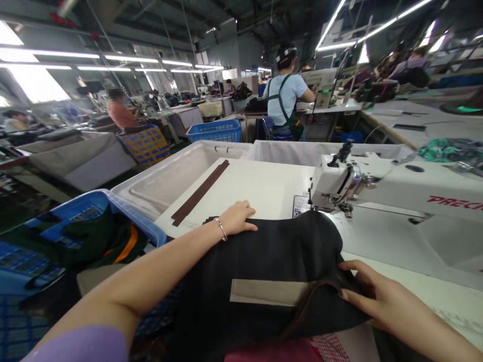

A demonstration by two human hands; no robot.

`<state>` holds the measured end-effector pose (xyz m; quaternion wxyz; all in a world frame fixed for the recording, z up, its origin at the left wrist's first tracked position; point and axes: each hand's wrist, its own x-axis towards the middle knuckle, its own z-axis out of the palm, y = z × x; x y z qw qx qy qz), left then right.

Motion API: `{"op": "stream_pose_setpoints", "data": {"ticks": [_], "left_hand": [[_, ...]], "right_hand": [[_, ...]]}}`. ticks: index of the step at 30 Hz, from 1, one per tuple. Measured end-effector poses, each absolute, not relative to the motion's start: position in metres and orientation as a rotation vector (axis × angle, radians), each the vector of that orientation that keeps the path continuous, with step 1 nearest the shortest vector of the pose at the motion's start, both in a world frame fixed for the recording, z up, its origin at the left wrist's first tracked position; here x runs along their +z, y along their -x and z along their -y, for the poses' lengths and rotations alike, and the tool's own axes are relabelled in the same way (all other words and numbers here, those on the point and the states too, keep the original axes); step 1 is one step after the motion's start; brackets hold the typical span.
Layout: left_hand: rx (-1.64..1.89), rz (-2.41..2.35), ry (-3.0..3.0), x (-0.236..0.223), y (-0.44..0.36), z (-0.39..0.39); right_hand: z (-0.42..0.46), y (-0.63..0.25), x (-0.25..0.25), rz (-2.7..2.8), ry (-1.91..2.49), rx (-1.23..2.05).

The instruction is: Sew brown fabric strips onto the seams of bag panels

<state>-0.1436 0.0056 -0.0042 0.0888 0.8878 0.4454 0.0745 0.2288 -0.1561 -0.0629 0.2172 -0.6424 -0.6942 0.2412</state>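
A large black sheet of leather-like material [264,246] drapes over the near edge of the white sewing table [260,186]. A beige strip [267,291] lies on it, and a dark brown edge curls up beside the strip. My left hand [238,217], with a bracelet at the wrist, rests on the far left edge of the black material, its fingers stretched out. At the right side, my right hand [372,291] pinches a fold of the same material between thumb and fingers. The sewing machine head [332,183] stands just beyond the material; its needle area is partly hidden.
Dark brown strips [199,193] lie on the table's left part. A white bin [177,171] stands behind it. At left, a blue basket [151,231] holds dark green cloth with an orange band. A co-worker [285,95] sits ahead with their back to me.
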Motion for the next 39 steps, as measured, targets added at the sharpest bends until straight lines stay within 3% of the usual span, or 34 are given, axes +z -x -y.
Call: {"op": "stream_pose_setpoints", "data": {"ticks": [9, 15, 21, 33, 39], "left_hand": [[0.16, -1.298, -2.657, -0.017, 0.13, -0.004], [0.123, -1.237, -2.738, -0.01, 0.127, -0.004], [0.199, -1.197, -2.906, -0.009, 0.124, 0.031], [0.074, -1.075, -2.776, 0.005, 0.13, 0.031], [-0.174, -0.715, -2.627, 0.033, 0.131, 0.015]], "right_hand": [[0.126, -0.172, -0.024, 2.111, 1.443, -0.034], [0.077, -0.113, -0.049, 2.251, 1.305, -0.045], [0.059, -0.108, -0.071, 2.212, 1.299, -0.122], [0.061, -0.106, -0.052, 2.31, 1.244, -0.082], [0.131, -0.103, 0.011, 2.483, 1.197, 0.241]]}}
